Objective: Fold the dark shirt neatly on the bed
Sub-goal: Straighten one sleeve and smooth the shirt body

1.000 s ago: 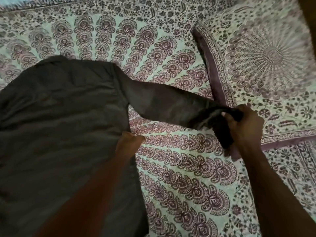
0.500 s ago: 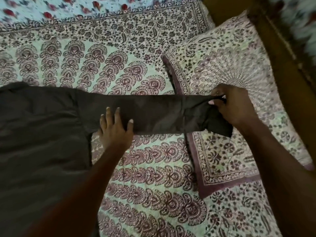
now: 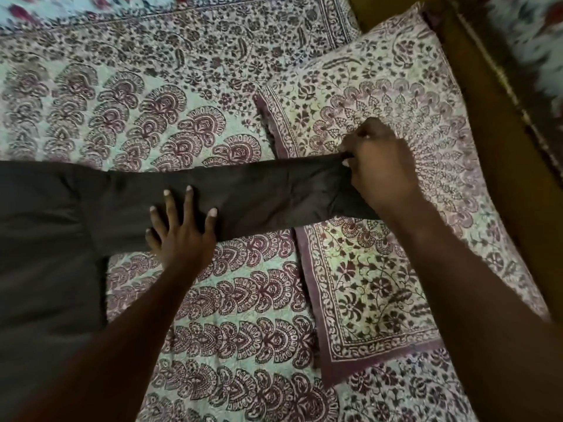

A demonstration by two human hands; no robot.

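The dark shirt (image 3: 45,239) is lying flat on the bed (image 3: 243,300), its body spreading away from the bed's right edge and running out of view on the left. One sleeve (image 3: 259,196) is stretching straight across toward that right edge, and its cuff end is lying over the left border of a patterned pillow (image 3: 380,284). The left hand (image 3: 179,236) is pressing down on the sleeve close to where it is joining the shirt's body, with the fingers straight and spread wide on the dark cloth and the heel of the palm resting on the bedspread just beside the sleeve's near edge. The right hand (image 3: 380,172) is gripping the cuff end, fingers curling tightly round bunched fabric (the cuff itself is hiding inside the grip), and is holding it over the pillow. Between the two hands the sleeve is lying fairly smooth, with only faint creases showing. The pillow is sitting against the bed's right edge, next to a brown wooden frame (image 3: 487,117). The bedspread's floral border is running along the far edge of the bed.
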